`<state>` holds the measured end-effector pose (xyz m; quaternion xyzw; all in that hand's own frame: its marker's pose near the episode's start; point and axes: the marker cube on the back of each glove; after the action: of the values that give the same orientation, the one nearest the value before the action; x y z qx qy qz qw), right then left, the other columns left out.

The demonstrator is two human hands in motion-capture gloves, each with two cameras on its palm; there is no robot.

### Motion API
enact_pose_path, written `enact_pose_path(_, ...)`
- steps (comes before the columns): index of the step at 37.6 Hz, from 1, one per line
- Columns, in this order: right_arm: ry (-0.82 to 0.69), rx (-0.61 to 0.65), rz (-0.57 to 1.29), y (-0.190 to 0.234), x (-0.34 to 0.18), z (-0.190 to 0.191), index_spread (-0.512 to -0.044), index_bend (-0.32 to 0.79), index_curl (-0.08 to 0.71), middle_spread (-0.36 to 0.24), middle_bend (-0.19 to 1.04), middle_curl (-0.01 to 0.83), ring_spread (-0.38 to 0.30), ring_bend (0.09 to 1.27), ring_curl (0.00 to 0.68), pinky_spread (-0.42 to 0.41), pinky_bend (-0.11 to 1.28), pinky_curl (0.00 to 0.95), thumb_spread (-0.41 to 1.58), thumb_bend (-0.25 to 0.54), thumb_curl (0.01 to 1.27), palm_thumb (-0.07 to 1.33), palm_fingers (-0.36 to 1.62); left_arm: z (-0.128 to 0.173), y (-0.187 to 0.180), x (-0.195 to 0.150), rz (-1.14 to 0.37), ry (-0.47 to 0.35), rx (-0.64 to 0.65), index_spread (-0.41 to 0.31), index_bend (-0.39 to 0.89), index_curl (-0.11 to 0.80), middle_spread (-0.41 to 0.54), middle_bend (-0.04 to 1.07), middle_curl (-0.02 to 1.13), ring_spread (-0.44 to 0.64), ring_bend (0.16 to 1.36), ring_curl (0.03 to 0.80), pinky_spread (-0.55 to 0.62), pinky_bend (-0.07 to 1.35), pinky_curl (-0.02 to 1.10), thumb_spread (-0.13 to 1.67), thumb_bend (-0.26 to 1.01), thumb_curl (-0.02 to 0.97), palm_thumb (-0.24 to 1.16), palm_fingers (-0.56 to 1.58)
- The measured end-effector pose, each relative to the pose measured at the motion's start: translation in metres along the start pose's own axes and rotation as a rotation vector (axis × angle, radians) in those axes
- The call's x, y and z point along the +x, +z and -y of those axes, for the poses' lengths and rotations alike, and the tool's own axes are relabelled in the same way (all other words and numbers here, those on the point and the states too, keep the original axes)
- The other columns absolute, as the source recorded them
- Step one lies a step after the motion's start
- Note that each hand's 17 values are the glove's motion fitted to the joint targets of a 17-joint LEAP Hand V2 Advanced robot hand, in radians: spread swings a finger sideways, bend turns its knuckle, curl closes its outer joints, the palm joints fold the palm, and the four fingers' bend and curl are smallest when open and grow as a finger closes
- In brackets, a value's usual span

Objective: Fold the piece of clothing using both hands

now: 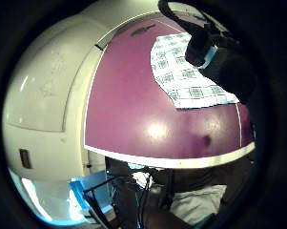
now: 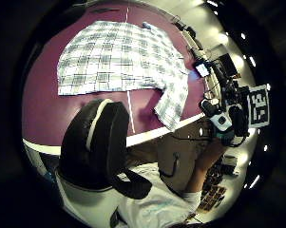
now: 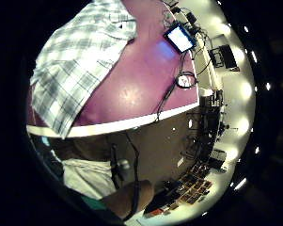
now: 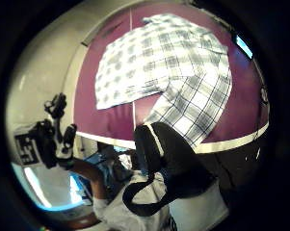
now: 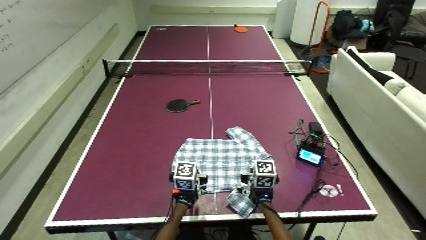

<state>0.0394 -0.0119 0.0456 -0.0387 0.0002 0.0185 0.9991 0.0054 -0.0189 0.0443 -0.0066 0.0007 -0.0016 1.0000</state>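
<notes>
A blue-and-white plaid shirt (image 5: 219, 159) lies spread flat on the purple table-tennis table (image 5: 133, 150), close to the near edge. One sleeve (image 5: 241, 202) trails toward that edge. My left hand (image 5: 184, 192) hovers over the shirt's near left corner and my right hand (image 5: 264, 191) over its near right part. Both hold nothing. The palm views look down on the shirt (image 2: 119, 57) (image 4: 168, 72) from some height. A dark finger (image 1: 219, 62) shows beside the cloth (image 1: 186, 71). The right hand (image 2: 225, 121) and the left hand (image 4: 55, 137) each appear off the table's edge in the other's view.
A black paddle (image 5: 178, 105) lies mid-table beyond the shirt, before the net (image 5: 208, 67). An orange paddle (image 5: 240, 29) sits at the far end. A small lit screen (image 5: 310, 156) with cables and a disc (image 5: 328, 190) lies right of the shirt. A white sofa (image 5: 379, 90) stands at right.
</notes>
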Motion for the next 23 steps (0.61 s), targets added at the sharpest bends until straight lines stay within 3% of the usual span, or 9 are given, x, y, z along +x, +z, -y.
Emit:
enact_pose_path(4, 0.01, -0.065, 0.026, 0.026, 0.003, 0.007, -0.369, 0.11, 0.248, -0.031, 0.19, 0.269, 0.144, 0.24, 0.19, 0.255, 0.39, 0.298, 1.14, 0.046, 0.2, 0.38, 0.16, 0.018, 0.035, -0.005, 0.001, -0.018, -0.022, -0.092, 0.09, 0.218, 0.017, 0.17, 0.27, 0.07, 0.64, 0.312, 0.2, 0.49, 0.33, 1.22, 0.01, 0.176, 0.21, 0.45)
enact_pose_path(7, 0.045, -0.164, 0.033, 0.026, 0.002, -0.012, -0.359, 0.08, 0.23, -0.022, 0.17, 0.267, 0.145, 0.26, 0.198, 0.23, 0.48, 0.324, 1.13, 0.039, 0.21, 0.41, 0.17, 0.02, 0.054, -0.007, -0.004, -0.037, -0.079, -0.082, 0.09, 0.215, 0.017, 0.17, 0.28, 0.07, 0.65, 0.319, 0.2, 0.51, 0.34, 1.21, 0.01, 0.19, 0.23, 0.43)
enact_pose_path(12, 0.025, -0.279, 0.061, 0.021, -0.005, -0.041, -0.343, 0.09, 0.214, -0.005, 0.18, 0.274, 0.147, 0.29, 0.216, 0.192, 0.56, 0.353, 1.1, 0.019, 0.23, 0.44, 0.15, -0.006, 0.039, 0.0, -0.022, -0.004, -0.182, -0.056, 0.08, 0.2, 0.017, 0.18, 0.29, 0.07, 0.67, 0.324, 0.2, 0.54, 0.36, 1.21, 0.01, 0.212, 0.28, 0.39)
enact_pose_path(18, -0.046, -0.279, 0.115, 0.033, -0.009, -0.036, -0.333, 0.15, 0.226, -0.008, 0.19, 0.286, 0.11, 0.31, 0.232, 0.167, 0.56, 0.356, 1.06, -0.015, 0.24, 0.46, 0.18, -0.012, 0.042, 0.008, -0.036, 0.074, -0.148, -0.045, 0.09, 0.191, 0.017, 0.18, 0.3, 0.06, 0.69, 0.331, 0.18, 0.56, 0.37, 1.22, -0.01, 0.221, 0.3, 0.39)
enact_pose_path(23, -0.024, -0.165, 0.084, 0.029, -0.003, -0.03, -0.349, 0.22, 0.27, -0.051, 0.2, 0.296, 0.046, 0.3, 0.234, 0.145, 0.49, 0.337, 1.02, -0.027, 0.25, 0.46, 0.27, -0.005, 0.047, 0.002, 0.081, 0.038, -0.024, -0.046, 0.12, 0.198, 0.005, 0.19, 0.32, 0.05, 0.69, 0.33, 0.17, 0.56, 0.37, 1.24, -0.02, 0.22, 0.28, 0.41)
